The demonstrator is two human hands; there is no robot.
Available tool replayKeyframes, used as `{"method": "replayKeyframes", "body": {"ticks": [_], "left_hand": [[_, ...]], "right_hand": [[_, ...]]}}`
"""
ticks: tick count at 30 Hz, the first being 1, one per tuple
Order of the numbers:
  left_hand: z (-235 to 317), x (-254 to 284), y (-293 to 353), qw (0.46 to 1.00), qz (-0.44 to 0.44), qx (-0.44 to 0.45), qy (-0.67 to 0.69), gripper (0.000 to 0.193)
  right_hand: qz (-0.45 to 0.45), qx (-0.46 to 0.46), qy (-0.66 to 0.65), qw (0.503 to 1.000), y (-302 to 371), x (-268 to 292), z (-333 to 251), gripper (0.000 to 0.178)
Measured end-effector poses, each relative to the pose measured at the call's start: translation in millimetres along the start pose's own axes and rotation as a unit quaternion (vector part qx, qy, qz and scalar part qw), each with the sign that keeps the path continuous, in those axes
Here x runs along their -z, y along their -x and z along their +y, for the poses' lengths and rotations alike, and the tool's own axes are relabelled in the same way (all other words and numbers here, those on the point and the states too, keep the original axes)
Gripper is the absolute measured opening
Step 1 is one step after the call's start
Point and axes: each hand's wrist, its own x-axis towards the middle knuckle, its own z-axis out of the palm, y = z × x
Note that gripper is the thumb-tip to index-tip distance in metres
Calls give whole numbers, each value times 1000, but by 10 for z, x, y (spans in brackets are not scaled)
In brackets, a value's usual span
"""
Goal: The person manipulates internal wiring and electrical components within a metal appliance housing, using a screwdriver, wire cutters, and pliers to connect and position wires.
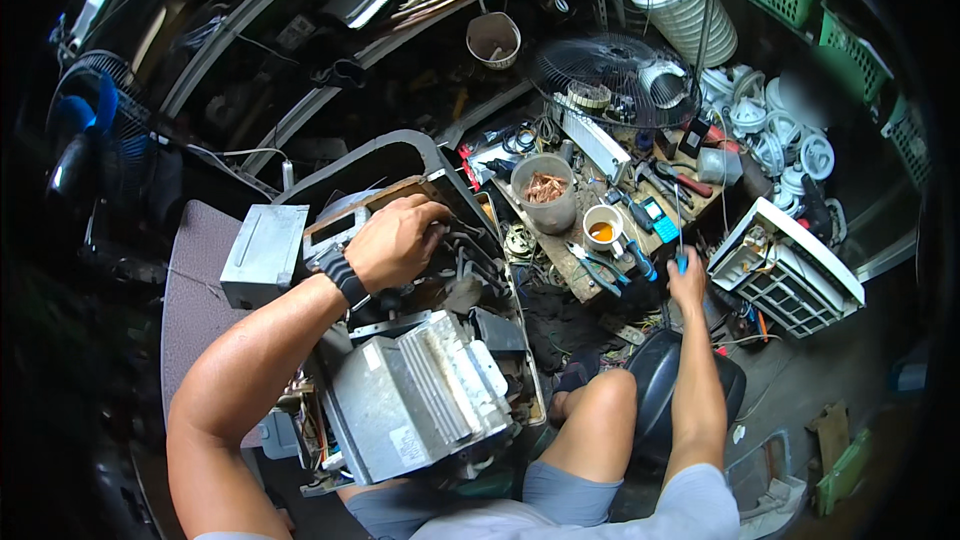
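My left hand (398,242), with a dark watch (343,278) on its wrist, reaches over an opened metal appliance. Its fingers curl inward beside a brown wooden strip (375,208), and whatever they hold is hidden. Nearer to me lies the appliance's silver metal housing (400,405), ribbed on one side. Out to the right, my right hand (687,283) is closed around the blue handle of a screwdriver (682,258), its thin shaft pointing away from me. Just left of that hand, blue-handled pliers (597,266) and a blue-and-black tool (641,260) rest on a cluttered low bench.
On the bench (575,283) stand a white mug (603,230) of amber liquid, a grey tub (544,192) of copper scrap and a turquoise phone (660,220). A fan (615,80) is behind. A white slatted panel (785,270) leans at right; a grey box (265,252) sits left.
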Motion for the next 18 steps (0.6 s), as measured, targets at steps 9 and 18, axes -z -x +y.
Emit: {"method": "replayKeyframes", "body": {"ticks": [9,18], "left_hand": [[1309,578,1487,957,-50,-280,51,44],[1117,269,3394,923,6,-337,185,49]], "right_hand": [[22,-78,-97,992,1734,816,-836,58],[-45,-4,-234,971,2921,1181,-2589,63]]}}
